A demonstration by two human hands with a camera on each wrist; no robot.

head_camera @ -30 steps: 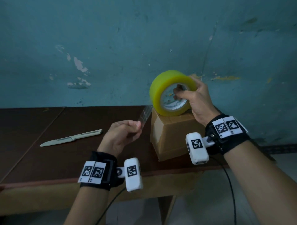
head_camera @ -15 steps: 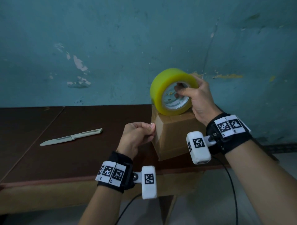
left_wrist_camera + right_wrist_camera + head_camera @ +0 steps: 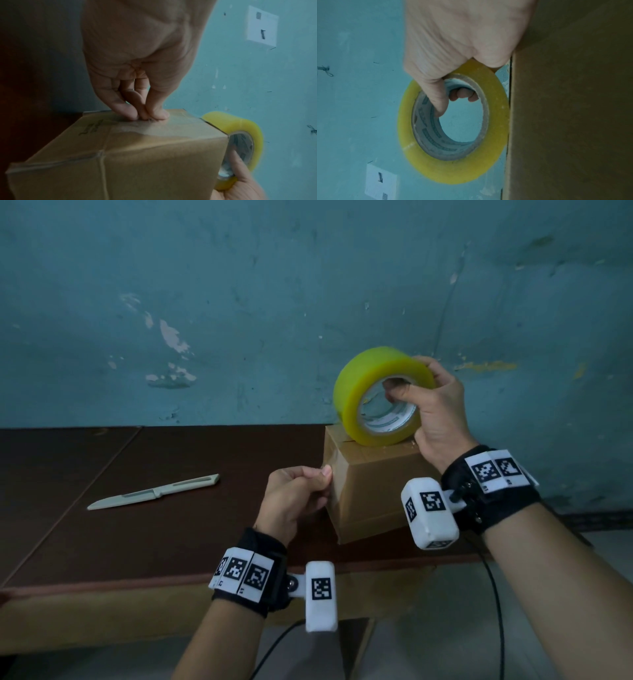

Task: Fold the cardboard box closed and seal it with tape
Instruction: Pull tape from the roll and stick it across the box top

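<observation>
A small brown cardboard box [image 3: 380, 494] stands closed near the table's front edge. On its top stands a yellow tape roll [image 3: 352, 392] on edge. My right hand [image 3: 416, 392] grips the roll, thumb inside the core and fingers over the rim. My left hand [image 3: 323, 482] pinches the loose tape end and holds it against the box's left face. In the left wrist view its fingertips [image 3: 133, 116] bunch on a clear tape strip [image 3: 181, 121] that runs up that face toward the roll [image 3: 247, 124]. The right wrist view shows the roll [image 3: 453, 170] touching the box [image 3: 573, 108].
A pale utility knife [image 3: 154, 493] lies on the dark table [image 3: 171, 542] to the left of the box. A teal wall rises right behind the box. The table's front edge runs just below my left wrist. A white plate [image 3: 262, 25] is fixed on the wall.
My left hand has carried the tape end rightward from mid-air onto the box's left face. My right hand has tilted and shifted the roll slightly on the box top.
</observation>
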